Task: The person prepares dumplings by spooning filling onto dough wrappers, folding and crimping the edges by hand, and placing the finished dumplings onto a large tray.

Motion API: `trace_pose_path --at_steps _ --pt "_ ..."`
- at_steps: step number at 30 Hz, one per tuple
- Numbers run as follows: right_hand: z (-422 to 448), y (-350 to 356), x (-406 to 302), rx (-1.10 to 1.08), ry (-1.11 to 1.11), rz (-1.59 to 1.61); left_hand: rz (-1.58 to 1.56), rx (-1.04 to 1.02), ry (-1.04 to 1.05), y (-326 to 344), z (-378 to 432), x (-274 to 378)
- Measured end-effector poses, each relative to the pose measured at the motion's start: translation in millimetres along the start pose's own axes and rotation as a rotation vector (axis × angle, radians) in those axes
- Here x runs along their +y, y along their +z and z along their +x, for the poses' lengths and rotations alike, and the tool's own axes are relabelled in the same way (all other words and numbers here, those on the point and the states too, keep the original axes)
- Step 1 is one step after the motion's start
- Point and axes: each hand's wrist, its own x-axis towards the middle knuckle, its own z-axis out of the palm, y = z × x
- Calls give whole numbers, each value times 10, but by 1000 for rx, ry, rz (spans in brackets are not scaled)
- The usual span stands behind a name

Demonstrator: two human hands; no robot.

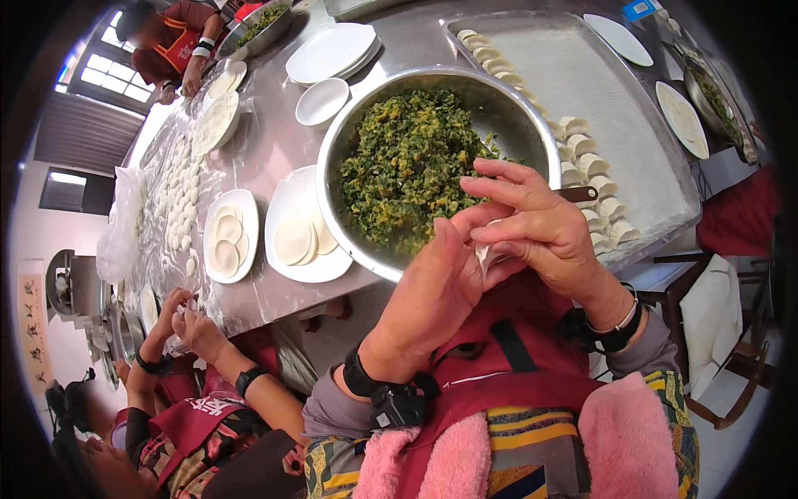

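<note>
Between my left hand (pixel 430 287) and my right hand (pixel 545 234) is a dumpling (pixel 489 252) of white dough, partly hidden by the fingers. My left hand cups it from below while the right fingers pinch its edge. Both are at the near rim of a large steel bowl (pixel 442 75) of chopped green and yellow filling (pixel 411 168). A dark handle (pixel 578 194) sticks out over the bowl's right rim. Right of the bowl, rows of folded dumplings (pixel 592 165) lie on a metal tray (pixel 623 100).
Left of the bowl are plates of round wrappers (pixel 292 243) (pixel 225 240), an empty small dish (pixel 322 101) and stacked plates (pixel 330 53). Dough pieces (pixel 181 193) lie on the floured table. One co-worker's hands (pixel 196 327) are at lower left, another's (pixel 190 81) at upper left.
</note>
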Motion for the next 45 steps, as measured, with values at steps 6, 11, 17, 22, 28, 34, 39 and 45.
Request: trace_pose_path --at_steps 6,11,17,22,28,34,39,45 --pt "46 12 -56 -84 15 64 33 -101 -65 -90 4 51" --pt "108 -68 -30 -197 -93 -27 29 34 -80 3 -11 73" --pt "191 -54 -104 -267 -132 -153 169 -48 -150 -70 -7 90" --pt "189 -53 -75 -319 -155 -207 166 -46 -126 -133 -14 71" --pt "166 22 -117 -256 -266 -385 62 38 -101 -170 -16 22" --pt "173 20 -64 -231 -314 -294 192 -5 -150 -84 -17 94" --pt "115 -50 -35 -125 -166 -106 76 26 -131 -50 -41 114" --pt "-72 -27 -36 2 -56 126 42 13 -84 46 1 47"
